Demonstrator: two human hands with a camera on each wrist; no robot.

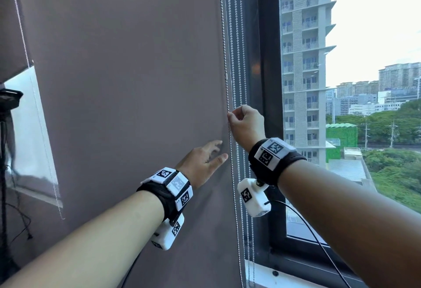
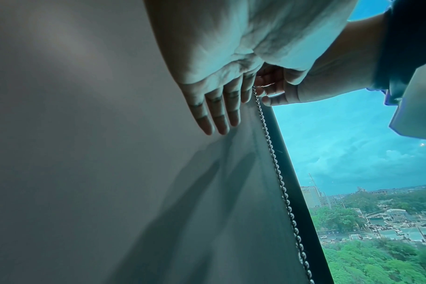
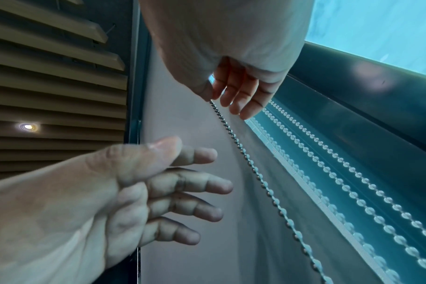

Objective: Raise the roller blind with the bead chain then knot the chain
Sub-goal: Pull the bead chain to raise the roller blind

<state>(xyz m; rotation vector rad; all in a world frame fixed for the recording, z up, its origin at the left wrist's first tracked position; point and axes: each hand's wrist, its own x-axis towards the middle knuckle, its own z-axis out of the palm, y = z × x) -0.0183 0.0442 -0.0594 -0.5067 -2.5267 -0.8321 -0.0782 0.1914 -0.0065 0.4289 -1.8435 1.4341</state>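
Note:
A grey-brown roller blind (image 1: 125,82) hangs lowered over the window. Along its right edge runs a metal bead chain (image 1: 224,55). My right hand (image 1: 231,114) pinches this chain between thumb and forefinger, about halfway up the view. In the right wrist view the chain (image 3: 255,176) runs down from the pinch of my right hand (image 3: 212,98). My left hand (image 1: 216,151) is lower, just left of the chain, fingers spread and holding nothing. In the left wrist view its straight fingertips (image 2: 214,123) lie against the blind (image 2: 85,153) beside the chain (image 2: 275,163).
Further bead chains (image 1: 239,59) hang right of the held one, in front of the dark window frame (image 1: 268,82). Through the glass stands a tall building (image 1: 305,59). A second blind (image 1: 13,25) and a dark stand (image 1: 6,105) are at the left; the sill (image 1: 296,271) is below.

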